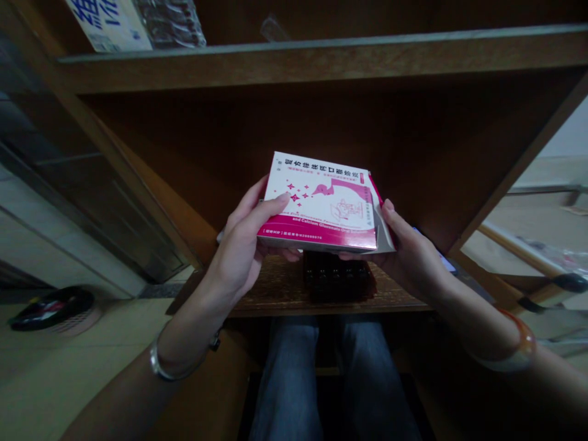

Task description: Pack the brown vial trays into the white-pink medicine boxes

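Over wood desk (pixel 271 288) by tile floor (pixel 68 380), hands (pixel 239 251) hold med box (pixel 321 202).

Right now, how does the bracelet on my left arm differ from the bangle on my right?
The left bracelet is thin silver metal, while the right bangle is a thicker orange and cream band. The bracelet has a small dark clasp; the bangle shows none. Both circle forearms.

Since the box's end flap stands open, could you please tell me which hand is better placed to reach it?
Probably the right: the right hand lies at the open flap of the box, while the left hand holds the opposite end.
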`<state>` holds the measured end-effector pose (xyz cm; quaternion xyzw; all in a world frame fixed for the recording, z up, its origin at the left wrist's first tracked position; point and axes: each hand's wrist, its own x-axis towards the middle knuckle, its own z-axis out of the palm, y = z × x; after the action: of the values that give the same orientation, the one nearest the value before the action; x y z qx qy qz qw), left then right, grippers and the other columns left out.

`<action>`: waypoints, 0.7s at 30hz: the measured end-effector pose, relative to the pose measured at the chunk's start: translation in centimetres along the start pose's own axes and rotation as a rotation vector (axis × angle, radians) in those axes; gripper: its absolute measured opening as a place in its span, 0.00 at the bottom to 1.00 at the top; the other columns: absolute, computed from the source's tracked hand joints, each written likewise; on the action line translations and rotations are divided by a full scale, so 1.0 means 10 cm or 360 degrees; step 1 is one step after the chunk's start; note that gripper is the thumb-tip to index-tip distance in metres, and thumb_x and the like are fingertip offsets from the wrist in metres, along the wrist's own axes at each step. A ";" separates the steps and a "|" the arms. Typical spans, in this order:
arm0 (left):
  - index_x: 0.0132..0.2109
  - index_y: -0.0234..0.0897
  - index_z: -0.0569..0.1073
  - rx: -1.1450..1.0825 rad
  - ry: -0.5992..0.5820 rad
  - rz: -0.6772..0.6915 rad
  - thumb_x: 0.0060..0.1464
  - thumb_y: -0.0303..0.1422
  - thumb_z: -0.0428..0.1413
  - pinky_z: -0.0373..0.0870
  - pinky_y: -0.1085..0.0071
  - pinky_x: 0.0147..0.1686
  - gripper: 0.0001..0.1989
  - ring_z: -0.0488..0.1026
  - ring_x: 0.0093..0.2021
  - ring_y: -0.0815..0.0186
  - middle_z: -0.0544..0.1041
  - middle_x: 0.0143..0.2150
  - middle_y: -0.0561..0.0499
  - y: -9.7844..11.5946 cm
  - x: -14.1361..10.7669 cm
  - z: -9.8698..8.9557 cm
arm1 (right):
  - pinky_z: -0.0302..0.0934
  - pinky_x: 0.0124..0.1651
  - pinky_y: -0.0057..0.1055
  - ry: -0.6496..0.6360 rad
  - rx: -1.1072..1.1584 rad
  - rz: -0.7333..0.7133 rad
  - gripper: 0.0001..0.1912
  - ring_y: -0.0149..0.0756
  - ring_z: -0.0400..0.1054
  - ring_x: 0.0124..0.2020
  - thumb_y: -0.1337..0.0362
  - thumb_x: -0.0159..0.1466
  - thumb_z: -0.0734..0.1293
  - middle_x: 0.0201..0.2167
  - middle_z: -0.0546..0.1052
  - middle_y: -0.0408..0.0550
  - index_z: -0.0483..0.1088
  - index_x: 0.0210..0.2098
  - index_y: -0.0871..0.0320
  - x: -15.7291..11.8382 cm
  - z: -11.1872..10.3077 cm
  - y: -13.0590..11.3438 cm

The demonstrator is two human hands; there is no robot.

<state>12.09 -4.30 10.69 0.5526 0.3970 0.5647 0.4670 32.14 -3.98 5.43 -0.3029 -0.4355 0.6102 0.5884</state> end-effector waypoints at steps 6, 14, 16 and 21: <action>0.51 0.32 0.72 -0.0065 0.0051 -0.0176 0.54 0.40 0.54 0.67 0.75 0.13 0.21 0.74 0.21 0.65 0.81 0.32 0.46 0.04 0.07 -0.06 | 0.76 0.38 0.41 -0.0062 -0.0055 -0.0011 0.21 0.45 0.76 0.47 0.47 0.68 0.59 0.53 0.78 0.47 0.70 0.54 0.49 0.01 0.01 -0.10; 0.52 0.38 0.71 -0.0002 0.0023 -0.0100 0.52 0.38 0.56 0.67 0.78 0.13 0.21 0.74 0.22 0.66 0.79 0.31 0.50 0.06 0.09 -0.06 | 0.70 0.47 0.39 0.0542 -0.0733 -0.0637 0.21 0.39 0.72 0.44 0.63 0.52 0.75 0.45 0.78 0.47 0.75 0.46 0.50 0.17 -0.27 -0.04; 0.53 0.36 0.71 0.0020 -0.0004 -0.0086 0.52 0.39 0.57 0.66 0.78 0.13 0.22 0.75 0.23 0.65 0.80 0.33 0.48 0.06 0.14 -0.05 | 0.69 0.44 0.38 0.0566 -0.0880 -0.0710 0.18 0.38 0.71 0.40 0.64 0.50 0.76 0.41 0.78 0.48 0.78 0.41 0.53 0.19 -0.31 -0.07; 0.58 0.35 0.70 0.0251 -0.0152 -0.0030 0.49 0.38 0.59 0.71 0.74 0.18 0.29 0.78 0.31 0.59 0.80 0.44 0.41 0.13 0.39 0.10 | 0.67 0.34 0.34 0.0090 -0.0703 -0.0136 0.12 0.37 0.71 0.32 0.58 0.58 0.71 0.32 0.79 0.49 0.78 0.39 0.57 0.17 -0.25 -0.14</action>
<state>13.11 -0.93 13.03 0.6101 0.4227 0.5004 0.4457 34.81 -1.93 5.83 -0.4226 -0.5543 0.4660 0.5451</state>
